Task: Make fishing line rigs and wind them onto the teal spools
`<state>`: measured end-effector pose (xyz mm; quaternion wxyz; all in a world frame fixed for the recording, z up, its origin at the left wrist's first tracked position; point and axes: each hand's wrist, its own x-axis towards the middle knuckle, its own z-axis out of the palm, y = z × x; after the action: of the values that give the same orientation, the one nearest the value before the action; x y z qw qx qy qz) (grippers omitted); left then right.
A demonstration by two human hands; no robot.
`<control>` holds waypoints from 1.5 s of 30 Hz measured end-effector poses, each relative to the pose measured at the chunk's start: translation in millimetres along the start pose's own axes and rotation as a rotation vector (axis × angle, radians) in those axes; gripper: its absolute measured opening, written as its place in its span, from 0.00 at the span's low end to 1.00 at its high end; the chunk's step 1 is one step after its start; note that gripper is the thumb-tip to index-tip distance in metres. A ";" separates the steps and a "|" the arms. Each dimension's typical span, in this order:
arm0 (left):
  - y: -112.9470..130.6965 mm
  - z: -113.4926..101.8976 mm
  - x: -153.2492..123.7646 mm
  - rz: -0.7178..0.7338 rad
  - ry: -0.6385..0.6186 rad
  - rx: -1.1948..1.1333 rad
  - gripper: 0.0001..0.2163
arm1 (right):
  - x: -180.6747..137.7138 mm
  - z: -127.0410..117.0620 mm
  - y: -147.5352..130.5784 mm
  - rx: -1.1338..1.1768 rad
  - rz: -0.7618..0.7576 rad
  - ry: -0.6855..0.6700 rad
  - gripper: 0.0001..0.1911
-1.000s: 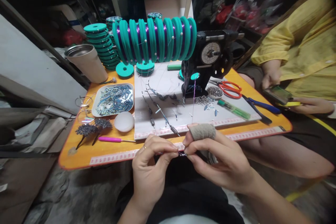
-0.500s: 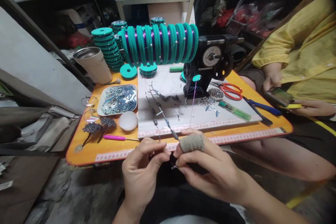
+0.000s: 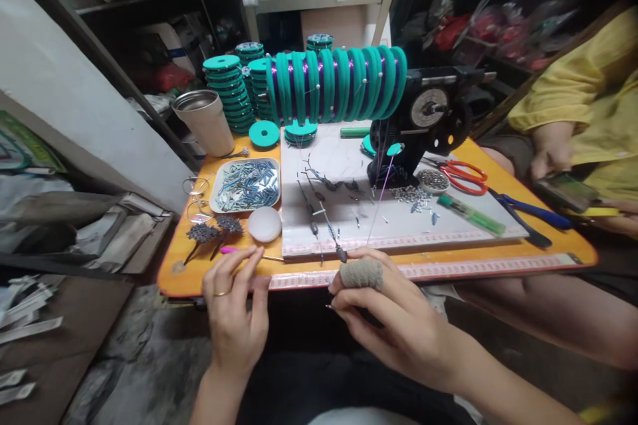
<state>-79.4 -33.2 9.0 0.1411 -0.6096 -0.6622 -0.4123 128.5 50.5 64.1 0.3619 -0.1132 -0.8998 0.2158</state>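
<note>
My right hand (image 3: pixel 393 319), its index finger wrapped in grey-green tape (image 3: pixel 362 276), pinches a fishing line just below a dark sinker (image 3: pixel 341 254). A tiny shiny piece (image 3: pixel 329 306) sticks out beneath the fingertips. Over the table's front edge, my left hand (image 3: pixel 236 305) has its fingers apart and wears a ring. Its fingertips are close to a pink-handled tool (image 3: pixel 229 250) with a thin metal shaft, partly covered by the hand. More dark sinkers (image 3: pixel 314 227) on lines hang below a row of green foam winders (image 3: pixel 339 85) wound with purple line.
The black machine (image 3: pixel 423 113) carries the winders. On the left are a tray of small blue pieces (image 3: pixel 246 184), a white bowl (image 3: pixel 264 224) and a cup (image 3: pixel 204 123). Red-handled scissors (image 3: pixel 466 176) and blue-handled pliers (image 3: pixel 533 210) lie right. A person in a yellow sleeve (image 3: pixel 553 86) sits nearby.
My left hand has let go beside the right hand and moved left to the pink-handled tool. The right hand keeps its pinch. The view has turned slightly left.
</note>
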 end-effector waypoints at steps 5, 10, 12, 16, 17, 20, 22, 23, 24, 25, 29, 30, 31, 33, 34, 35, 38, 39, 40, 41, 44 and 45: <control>-28.8 -8.3 -14.2 0.206 -0.113 0.141 0.17 | -5.7 1.5 0.9 0.096 0.109 0.088 0.10; -0.3 -12.6 -18.5 0.230 0.034 -0.166 0.16 | -7.8 2.4 -4.5 0.103 0.193 0.163 0.10; 24.0 -10.2 -19.5 0.002 0.085 -0.404 0.18 | -7.8 3.0 -5.8 0.108 0.207 0.186 0.10; 67.3 -0.1 -20.4 -0.329 -0.108 -0.774 0.19 | -11.1 6.3 -6.4 0.150 0.247 0.235 0.12; 74.0 2.3 -20.2 -0.369 -0.127 -0.829 0.19 | -12.7 7.5 -6.4 0.164 0.263 0.254 0.12; 84.0 7.0 -19.1 -0.427 -0.136 -0.906 0.19 | -17.6 11.1 -6.4 0.198 0.319 0.323 0.13; 85.5 8.1 -18.2 -0.436 -0.139 -0.918 0.18 | -19.6 13.0 -6.1 0.218 0.344 0.352 0.13; 85.6 8.3 -17.8 -0.438 -0.139 -0.919 0.18 | -20.1 13.7 -5.8 0.227 0.352 0.358 0.13; 85.5 8.4 -17.5 -0.439 -0.139 -0.919 0.18 | -20.2 14.2 -5.4 0.235 0.355 0.363 0.13; 85.3 8.4 -17.2 -0.436 -0.141 -0.918 0.18 | -20.1 14.7 -4.8 0.242 0.357 0.365 0.13; 84.0 8.7 -16.4 -0.420 -0.164 -0.906 0.18 | -18.9 15.4 -3.0 0.241 0.353 0.362 0.13; 83.6 8.8 -16.4 -0.419 -0.168 -0.902 0.18 | -18.5 15.2 -2.8 0.234 0.346 0.360 0.13; 83.2 8.8 -16.3 -0.417 -0.171 -0.898 0.18 | -18.1 14.9 -2.9 0.226 0.340 0.359 0.13; 82.3 8.7 -16.5 -0.418 -0.177 -0.889 0.17 | -17.0 13.6 -3.5 0.202 0.315 0.347 0.13; 81.8 8.5 -16.8 -0.417 -0.180 -0.883 0.17 | -16.3 12.8 -4.0 0.181 0.296 0.338 0.13; 81.4 8.3 -17.1 -0.412 -0.181 -0.877 0.17 | -15.7 11.9 -4.6 0.152 0.273 0.330 0.14; 80.5 7.4 -18.1 -0.395 -0.181 -0.856 0.18 | -14.4 10.1 -6.0 0.069 0.224 0.324 0.14; 80.4 7.2 -18.2 -0.389 -0.179 -0.853 0.18 | -14.4 10.1 -6.3 0.061 0.226 0.328 0.14; 80.5 7.0 -18.2 -0.388 -0.175 -0.854 0.18 | -14.6 10.2 -6.4 0.065 0.232 0.333 0.14; 80.7 6.8 -18.0 -0.390 -0.172 -0.858 0.18 | -15.0 10.6 -6.4 0.079 0.242 0.337 0.14; 81.4 6.5 -17.1 -0.413 -0.162 -0.875 0.18 | -15.9 12.1 -5.8 0.114 0.264 0.335 0.15; 81.5 6.5 -17.0 -0.422 -0.161 -0.879 0.18 | -15.9 12.3 -5.6 0.118 0.269 0.334 0.15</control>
<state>1.6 -47.1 23.8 -0.2678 -0.4938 -0.5434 -0.6239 130.9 36.0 49.3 0.4799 -0.2449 -0.7900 0.2926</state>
